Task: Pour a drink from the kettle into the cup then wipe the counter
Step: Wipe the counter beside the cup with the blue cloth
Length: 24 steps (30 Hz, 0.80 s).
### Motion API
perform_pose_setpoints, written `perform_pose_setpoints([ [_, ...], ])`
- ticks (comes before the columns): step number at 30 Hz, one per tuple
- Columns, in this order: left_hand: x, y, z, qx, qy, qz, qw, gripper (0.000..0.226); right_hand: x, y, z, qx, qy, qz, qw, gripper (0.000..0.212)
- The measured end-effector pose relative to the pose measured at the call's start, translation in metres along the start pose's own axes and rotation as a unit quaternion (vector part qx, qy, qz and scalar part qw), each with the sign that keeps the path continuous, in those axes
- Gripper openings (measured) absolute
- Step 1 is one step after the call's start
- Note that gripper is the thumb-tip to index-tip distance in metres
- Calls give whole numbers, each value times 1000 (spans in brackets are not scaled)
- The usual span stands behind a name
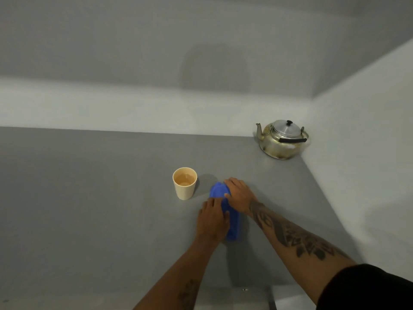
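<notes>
A cream cup [184, 183] stands upright on the grey counter [89, 198], holding a pale brown drink. A worn metal kettle [282, 139] with a black handle and lid knob sits in the far right corner, spout to the left. A folded blue cloth [232, 222] lies on the counter just right of the cup. My left hand [213, 221] presses on the cloth's near left side. My right hand [239, 194] rests flat over its far end. Both hands hide part of the cloth.
White walls close the counter at the back and on the right. The counter's front edge [257, 289] runs near the bottom of the view. A dark sleeve [366, 287] covers my right upper arm.
</notes>
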<state>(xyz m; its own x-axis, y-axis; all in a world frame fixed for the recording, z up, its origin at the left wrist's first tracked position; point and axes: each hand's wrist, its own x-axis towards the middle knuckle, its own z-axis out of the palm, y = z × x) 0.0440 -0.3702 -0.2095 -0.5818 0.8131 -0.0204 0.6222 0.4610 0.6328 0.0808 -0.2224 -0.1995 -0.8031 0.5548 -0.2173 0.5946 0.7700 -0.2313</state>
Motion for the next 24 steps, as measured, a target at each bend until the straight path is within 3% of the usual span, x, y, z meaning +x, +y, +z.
perform_pose_setpoints([
  [6, 8, 6, 22, 100, -20, -86, 991, 44, 15, 4, -1, -5, -38, 11, 999, 55],
  [14, 5, 9, 29, 84, 18, -117, 989, 58, 30, 9, -10, -3, -35, 18, 999, 50],
  [19, 1, 5, 26, 66, 69, -149, 984, 85, 23, -3, -34, 76, -48, -33, 995, 12],
  [21, -4, -1, 23, 70, 73, -159, 982, 95, 13, -9, -51, 94, -64, -54, 992, 26],
  [24, -10, -8, 14, 32, 73, -172, 982, 87, -6, -23, -80, 100, -87, -98, 986, 13],
])
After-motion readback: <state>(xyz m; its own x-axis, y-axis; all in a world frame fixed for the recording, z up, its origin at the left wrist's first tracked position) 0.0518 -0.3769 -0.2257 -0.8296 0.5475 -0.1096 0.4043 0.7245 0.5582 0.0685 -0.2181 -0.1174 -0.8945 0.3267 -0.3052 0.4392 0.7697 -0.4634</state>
